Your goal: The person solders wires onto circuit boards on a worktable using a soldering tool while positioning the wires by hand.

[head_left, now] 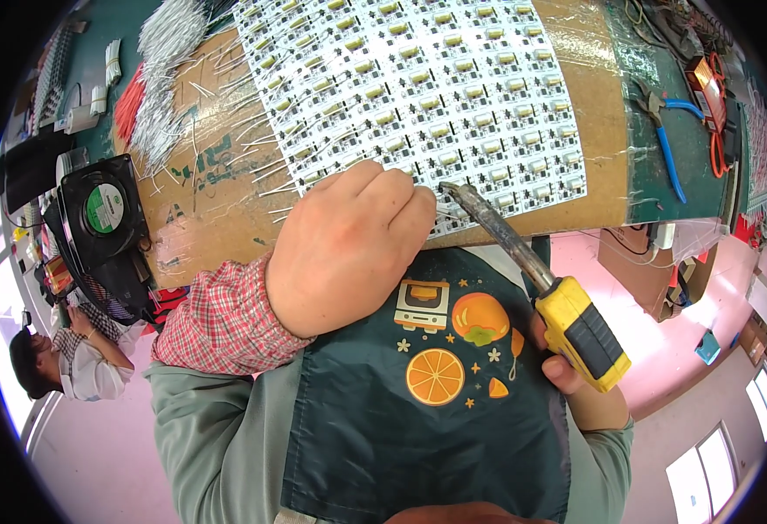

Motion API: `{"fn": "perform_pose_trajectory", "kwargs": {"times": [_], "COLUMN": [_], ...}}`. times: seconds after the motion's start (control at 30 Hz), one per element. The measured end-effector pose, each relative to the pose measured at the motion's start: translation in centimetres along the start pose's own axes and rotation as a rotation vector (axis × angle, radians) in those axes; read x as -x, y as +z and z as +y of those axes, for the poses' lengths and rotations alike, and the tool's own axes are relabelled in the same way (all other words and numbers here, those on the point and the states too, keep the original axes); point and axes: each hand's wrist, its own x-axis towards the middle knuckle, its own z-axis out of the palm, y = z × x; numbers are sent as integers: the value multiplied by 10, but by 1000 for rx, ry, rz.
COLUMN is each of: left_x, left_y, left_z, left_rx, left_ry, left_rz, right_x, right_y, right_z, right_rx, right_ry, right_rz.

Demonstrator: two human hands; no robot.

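Observation:
A white panel of small circuit boards lies on the worktable, with rows of tiny components. White wires stick out from its left part. Over the panel's near edge rests my left hand, closed with the fingers curled down; whatever they pinch is hidden beneath them. My right hand grips a yellow and black soldering iron, mostly from behind its handle. The iron's metal barrel points up and left, and its dark tip touches or hovers over the panel just beside my left fingers; I cannot tell which.
Bundles of white wires and red wires lie at far left, near a black fan. Blue-handled pliers lie at right beside an orange spool-like item. Another person sits beyond the table's left side.

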Motion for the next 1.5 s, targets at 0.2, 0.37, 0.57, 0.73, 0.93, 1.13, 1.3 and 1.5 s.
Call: {"fn": "perform_pose_trajectory", "kwargs": {"times": [0.2, 0.37, 0.57, 0.73, 0.93, 1.13, 1.3, 1.5], "left_x": [0, 5, -1, -3, -4, -4, -4, -3], "left_y": [-4, -21, -22, -4, -1, -1, 0, -1], "left_z": [-3, -9, -15, -18, -18, -17, -16, -16], "left_rx": [26, 122, 71, 42, 23, -19, -26, -23], "left_ry": [7, -13, -6, 19, 19, 24, 35, 36], "left_rz": [16, 67, 161, 114, 118, 82, 95, 87], "right_x": [-3, -11, -14, -17, -14, -9, -10, -9], "right_y": [2, 2, 5, 5, 8, 5, 6, 9], "right_z": [-3, -4, -3, -1, 7, 17, 14, 13], "right_rx": [-70, -133, -110, -71, -60, 11, -8, 52], "right_ry": [-8, -62, -73, -91, -143, -157, -130, -136], "right_rz": [79, 93, 105, 80, 87, 66, 47, 68]}}
